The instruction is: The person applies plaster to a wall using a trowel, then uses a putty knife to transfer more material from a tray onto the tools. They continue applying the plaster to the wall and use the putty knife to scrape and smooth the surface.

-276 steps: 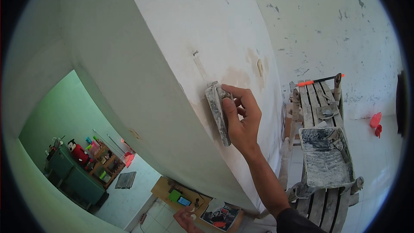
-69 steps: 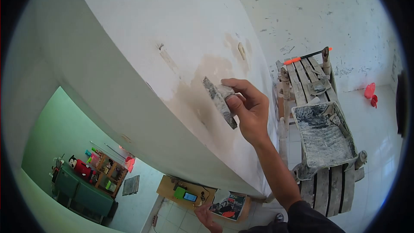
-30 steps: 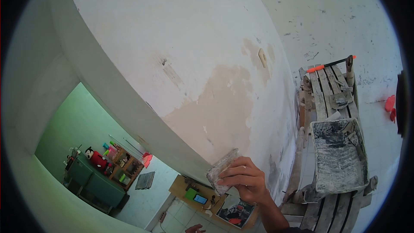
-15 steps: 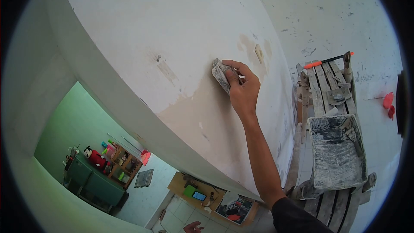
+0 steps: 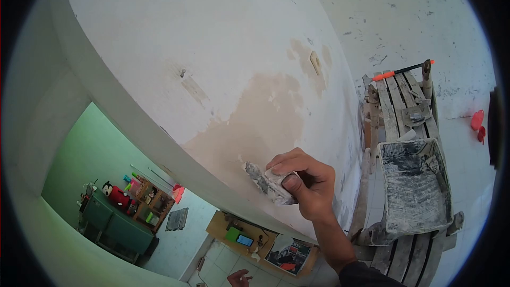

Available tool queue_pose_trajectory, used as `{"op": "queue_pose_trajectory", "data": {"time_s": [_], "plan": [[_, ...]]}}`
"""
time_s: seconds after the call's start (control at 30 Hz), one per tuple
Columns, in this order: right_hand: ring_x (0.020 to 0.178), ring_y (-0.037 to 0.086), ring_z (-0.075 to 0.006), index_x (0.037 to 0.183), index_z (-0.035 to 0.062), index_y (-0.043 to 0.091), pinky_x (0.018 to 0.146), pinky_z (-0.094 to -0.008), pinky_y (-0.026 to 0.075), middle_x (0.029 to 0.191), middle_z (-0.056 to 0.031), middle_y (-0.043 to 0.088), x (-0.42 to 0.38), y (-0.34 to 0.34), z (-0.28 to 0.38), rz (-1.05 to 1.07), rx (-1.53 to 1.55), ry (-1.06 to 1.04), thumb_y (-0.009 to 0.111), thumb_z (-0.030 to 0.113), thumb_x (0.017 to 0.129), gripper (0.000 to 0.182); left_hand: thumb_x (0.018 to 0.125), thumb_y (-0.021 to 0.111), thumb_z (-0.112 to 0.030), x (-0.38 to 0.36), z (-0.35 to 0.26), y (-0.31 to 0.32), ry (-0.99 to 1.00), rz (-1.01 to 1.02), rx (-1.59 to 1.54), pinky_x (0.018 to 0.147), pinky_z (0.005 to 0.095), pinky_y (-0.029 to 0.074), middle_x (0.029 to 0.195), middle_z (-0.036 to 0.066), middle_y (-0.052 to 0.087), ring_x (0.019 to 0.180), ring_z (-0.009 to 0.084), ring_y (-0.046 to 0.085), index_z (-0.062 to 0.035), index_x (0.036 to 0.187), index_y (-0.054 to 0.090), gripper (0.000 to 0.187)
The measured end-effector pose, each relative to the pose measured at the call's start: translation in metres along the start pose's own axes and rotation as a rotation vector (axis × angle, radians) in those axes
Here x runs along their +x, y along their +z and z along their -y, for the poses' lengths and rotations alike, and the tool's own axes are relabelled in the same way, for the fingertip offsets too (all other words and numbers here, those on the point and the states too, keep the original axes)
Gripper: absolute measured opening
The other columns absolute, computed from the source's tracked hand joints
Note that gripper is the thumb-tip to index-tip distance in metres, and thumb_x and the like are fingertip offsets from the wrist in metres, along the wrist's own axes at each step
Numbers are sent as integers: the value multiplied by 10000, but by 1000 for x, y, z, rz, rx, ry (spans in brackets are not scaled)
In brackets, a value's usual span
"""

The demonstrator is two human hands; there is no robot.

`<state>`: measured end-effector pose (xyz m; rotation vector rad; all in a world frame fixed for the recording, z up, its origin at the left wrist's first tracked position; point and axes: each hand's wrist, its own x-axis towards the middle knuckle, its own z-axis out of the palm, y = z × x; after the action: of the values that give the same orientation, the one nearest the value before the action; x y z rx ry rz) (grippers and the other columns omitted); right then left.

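Observation:
My right hand (image 5: 313, 183) is closed around a putty-smeared scraper (image 5: 268, 185). The scraper's blade is against the lower part of the white wall (image 5: 159, 37), and its shape is partly hidden by my fingers. Above the scraper spreads a beige, damp-looking patch (image 5: 271, 101) of putty on the wall. Low at the bottom edge my left hand (image 5: 240, 278) hangs away from the wall, partly cut off, its fingers loosely apart with nothing seen in them.
A putty-coated tray (image 5: 383, 202) stands on a slatted wooden bench (image 5: 390, 111) at right, near an orange-handled tool (image 5: 396, 73). A small fitting (image 5: 315, 63) juts from the wall. Below are a low wooden table (image 5: 218, 226) holding a phone (image 5: 244, 240), and a green cabinet (image 5: 109, 223).
My right hand has drawn the scraper down the wall, from the top of the beige patch to its lower edge. My left hand has hardly moved.

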<state>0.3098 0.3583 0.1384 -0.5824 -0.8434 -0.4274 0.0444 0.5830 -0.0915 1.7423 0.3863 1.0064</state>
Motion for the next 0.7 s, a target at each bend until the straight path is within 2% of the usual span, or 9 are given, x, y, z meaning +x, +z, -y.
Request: {"op": "queue_pose_trajectory", "data": {"time_s": [0.03,0.13,0.2,0.23,0.33,0.47,0.57,0.63,0.7], "plan": [[1035,667,-204,1087,-29,718,904,-317,534,1113,-174,699,6,-5,0,-35,29,-38,649,69,984,158,1044,549,-374,-1,0,-1,-2,-10,-3,824,417,522,1183,117,637,1091,272,620,-78,1228,545,349],[989,667,-210,1063,0,733,861,-309,538,1084,-151,716,28,-3,-1,-127,-95,-69,674,8,930,145,1044,548,-370,-2,3,-3,-28,-47,4,811,409,525,1179,122,638,1088,271,621,-73,1229,543,350],[937,653,-222,1023,39,756,809,-313,535,1054,-115,734,38,3,-7,-43,-487,-284,691,-93,814,256,1044,551,-369,-2,4,-3,3,-34,4,801,402,528,1180,127,635,1090,270,619,-68,1228,544,353],[937,653,-222,1023,39,756,809,-313,535,1054,-115,734,37,8,-11,-42,-485,-284,691,-93,814,256,1044,551,-369,-3,4,-4,4,-36,4,801,402,528,1180,127,635,1090,270,619,-68,1228,544,353],[909,637,-245,973,92,790,769,-332,526,1052,-66,749,20,21,-30,38,-565,-393,655,-170,635,449,1040,560,-374,-3,6,-1,8,-28,-23,800,403,528,1182,129,634,1091,268,616,-67,1227,547,360],[894,640,-249,944,109,801,778,-331,529,1018,-62,757,-18,27,-25,82,-562,-406,638,-164,604,465,1033,573,-386,-7,5,-5,-14,-37,-23,801,407,525,1185,127,634,1091,265,615,-68,1224,550,372],[879,645,-249,899,109,803,790,-337,532,978,-72,767,-32,19,-10,118,-447,-342,624,-156,582,450,1030,578,-391,-3,11,-10,-11,-53,-18,803,411,522,1184,128,635,1090,266,616,-68,1223,551,377],[865,649,-253,863,100,798,787,-341,529,940,-83,772,-25,17,-4,-33,-412,-336,618,-152,576,422,1028,580,-394,-4,15,-13,-16,-62,1,804,413,522,1184,128,636,1089,268,616,-68,1224,552,381],[893,646,-251,875,96,792,773,-347,528,992,-95,773,-4,14,-10,-48,-482,-389,613,-162,596,420,1025,583,-404,-4,8,-12,-29,-57,-2,804,416,522,1184,131,636,1084,273,619,-68,1226,551,393]]}}
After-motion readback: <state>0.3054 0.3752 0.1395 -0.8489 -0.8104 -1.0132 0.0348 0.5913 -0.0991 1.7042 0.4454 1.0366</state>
